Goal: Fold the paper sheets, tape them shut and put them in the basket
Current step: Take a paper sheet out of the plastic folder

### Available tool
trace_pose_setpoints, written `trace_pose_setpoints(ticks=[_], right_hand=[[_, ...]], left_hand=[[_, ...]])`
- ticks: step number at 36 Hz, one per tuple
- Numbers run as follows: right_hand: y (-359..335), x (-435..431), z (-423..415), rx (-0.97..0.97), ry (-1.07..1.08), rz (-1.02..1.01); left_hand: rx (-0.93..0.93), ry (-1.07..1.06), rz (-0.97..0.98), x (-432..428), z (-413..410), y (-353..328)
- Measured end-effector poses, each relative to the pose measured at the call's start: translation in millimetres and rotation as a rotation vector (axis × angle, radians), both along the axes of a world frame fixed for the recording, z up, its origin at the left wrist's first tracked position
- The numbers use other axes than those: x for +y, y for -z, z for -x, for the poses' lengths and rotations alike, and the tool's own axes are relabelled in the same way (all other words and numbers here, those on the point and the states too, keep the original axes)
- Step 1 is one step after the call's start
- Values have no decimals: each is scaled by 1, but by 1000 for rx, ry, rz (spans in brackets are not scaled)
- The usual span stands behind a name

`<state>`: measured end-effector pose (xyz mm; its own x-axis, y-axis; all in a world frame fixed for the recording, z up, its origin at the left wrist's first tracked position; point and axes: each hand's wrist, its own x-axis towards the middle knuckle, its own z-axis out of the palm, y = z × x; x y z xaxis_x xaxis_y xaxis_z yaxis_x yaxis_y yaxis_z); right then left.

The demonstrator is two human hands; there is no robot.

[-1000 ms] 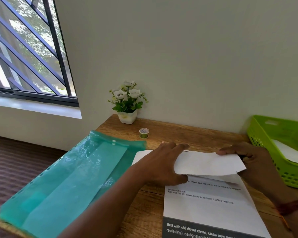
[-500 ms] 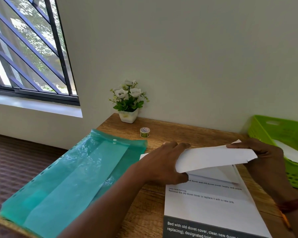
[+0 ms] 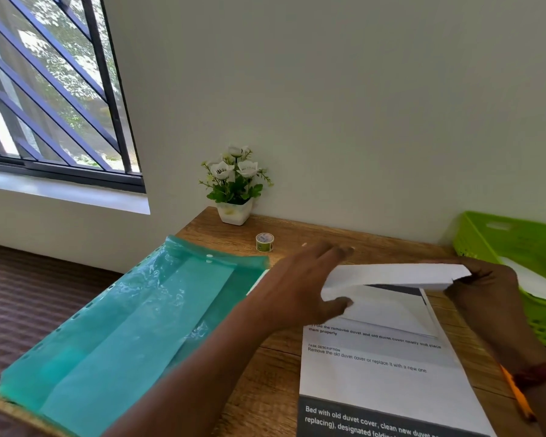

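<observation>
Pinching right end of folded sheet [image 3: 391, 275]: right hand [image 3: 486, 290] | long axis left-right | left hand [image 3: 300, 288] fingers [image 3: 333, 251] straight, loosely spread | tape roll [image 3: 264, 242] just beyond-left of them; left hand nearer.

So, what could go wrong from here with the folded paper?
1. The right hand pinches the folded paper only at its right end, and its layers gape apart: the fold may spring open.
2. The tape roll lies farther back on the table, beyond the left hand; fetching it would leave one hand on the paper.
</observation>
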<state>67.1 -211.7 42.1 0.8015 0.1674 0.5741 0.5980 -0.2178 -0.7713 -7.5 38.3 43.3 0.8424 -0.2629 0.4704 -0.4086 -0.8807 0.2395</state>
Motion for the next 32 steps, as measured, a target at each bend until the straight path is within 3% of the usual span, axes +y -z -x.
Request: trace_pose_setpoints(ticks=[4, 7, 15, 22, 32], right_hand=[[4, 1, 0, 78, 33, -64], [7, 5, -1, 120, 34, -74], [14, 17, 2, 309, 2, -190], [14, 17, 4, 518, -29, -261], [6, 19, 16, 694, -115, -266]], left_hand=[[-362, 30, 20, -4, -1, -1], [-473, 17, 11, -10, -1, 2], [-286, -125, -257, -29, 4, 12], [-332, -311, -199, -30, -5, 15], [-345, -349, -222, -28, -6, 17]])
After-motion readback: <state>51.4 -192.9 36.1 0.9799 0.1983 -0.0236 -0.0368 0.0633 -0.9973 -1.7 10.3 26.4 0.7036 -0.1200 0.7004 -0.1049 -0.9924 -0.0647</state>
